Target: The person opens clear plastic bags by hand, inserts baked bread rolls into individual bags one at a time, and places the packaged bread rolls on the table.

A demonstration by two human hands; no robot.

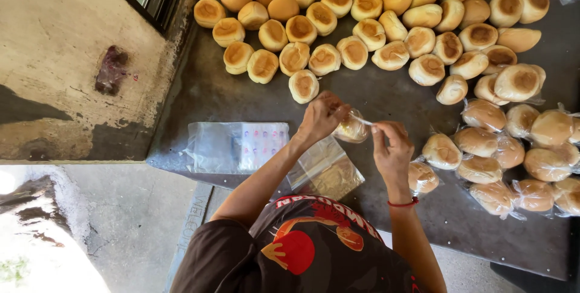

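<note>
above the dark surface (pixel 241 96), a bagged bun (pixel 351 130) is held up in the left hand (pixel 321 118), fingers closed around it, while the right hand (pixel 393 151) pinches the bag's neck shut, apparently to twist it; unwrapped buns (pixel 338 15) lie beyond, wrapped ones (pixel 513 154) to the right.

Left of the left hand (pixel 320 118), a stack of empty clear bags (pixel 238 147) is laid on the dark table (pixel 386 96), and another flat bag (pixel 326 172) is seen just below that hand. Loose golden buns (pixel 356 21) are spread beyond it. Buns wrapped in clear bags (pixel 513 154) are heaped to the right of the right hand (pixel 391 151). A stained concrete surface (pixel 60 57) is seen far to the left.
</note>
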